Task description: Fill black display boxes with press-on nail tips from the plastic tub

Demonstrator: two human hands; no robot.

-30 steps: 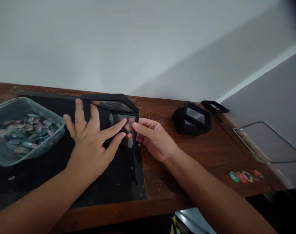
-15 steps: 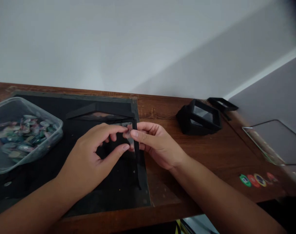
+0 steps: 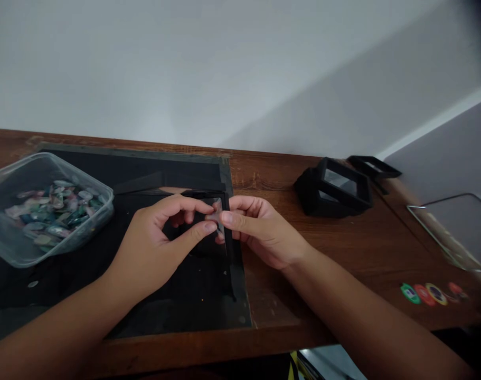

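My right hand (image 3: 269,232) grips the right edge of a black windowed box (image 3: 229,248), thumb on the near side and fingers behind. A see-through pane (image 3: 217,205) shows by its fingertips. From the left, my left hand (image 3: 149,248) brings thumb and index finger together at the pane. A small pale bit between them is too unclear to name. The box's open flap (image 3: 141,183) lies behind, and my left hand hides part of the box. Both hands are over a dark mat (image 3: 240,311).
A clear plastic tub (image 3: 107,198) of polished stones (image 3: 60,211) stands at left. Another black windowed box (image 3: 331,187) and a black frame (image 3: 375,166) are at the back right. Several colourful round pieces (image 3: 424,294) and a thin-rimmed clear panel (image 3: 438,237) lie at right.
The view has shifted slightly, so the scene sits a little further right. My left thumb and index finger have closed together at the pane; my right hand keeps its grip.
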